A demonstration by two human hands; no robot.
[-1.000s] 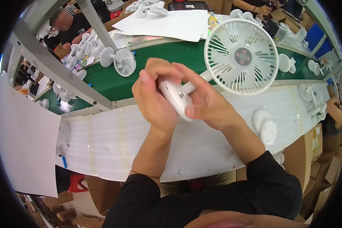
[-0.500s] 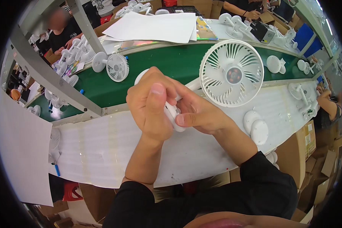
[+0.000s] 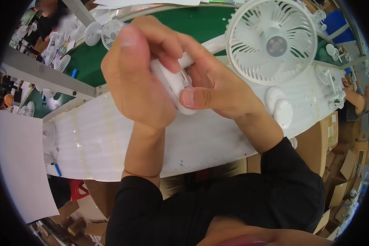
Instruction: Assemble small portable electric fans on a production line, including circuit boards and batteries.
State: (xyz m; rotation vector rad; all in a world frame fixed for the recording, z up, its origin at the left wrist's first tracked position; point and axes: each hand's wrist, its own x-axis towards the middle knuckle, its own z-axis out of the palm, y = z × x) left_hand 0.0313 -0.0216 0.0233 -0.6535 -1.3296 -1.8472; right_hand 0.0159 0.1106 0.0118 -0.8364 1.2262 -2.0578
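Observation:
Both hands hold a white desk fan point(image 3: 271, 46) up above the bench. Its round caged head points up and to the right, while its oval base point(image 3: 177, 88) lies between my palms. My right hand point(image 3: 223, 88) grips the base and neck, the thumb pressed on the base's near edge. Around the other side of the base curls my left hand point(image 3: 137, 82), slightly smeared by motion. Its fingers bend over the top, and its palm hides part of the base.
Two white round discs point(image 3: 283, 114) lie on the white-covered bench point(image 3: 209, 139) to the right. Beyond runs a green conveyor belt point(image 3: 90, 61) carrying more fans. A metal post point(image 3: 41, 76) and white sheet point(image 3: 22, 164) stand left. A co-worker's arm point(image 3: 354, 96) is far right, above cardboard boxes point(image 3: 336, 192).
My hands and the fan now appear larger and higher in the picture. The left hand has shifted left, showing more of the base. The surroundings have moved upward in view.

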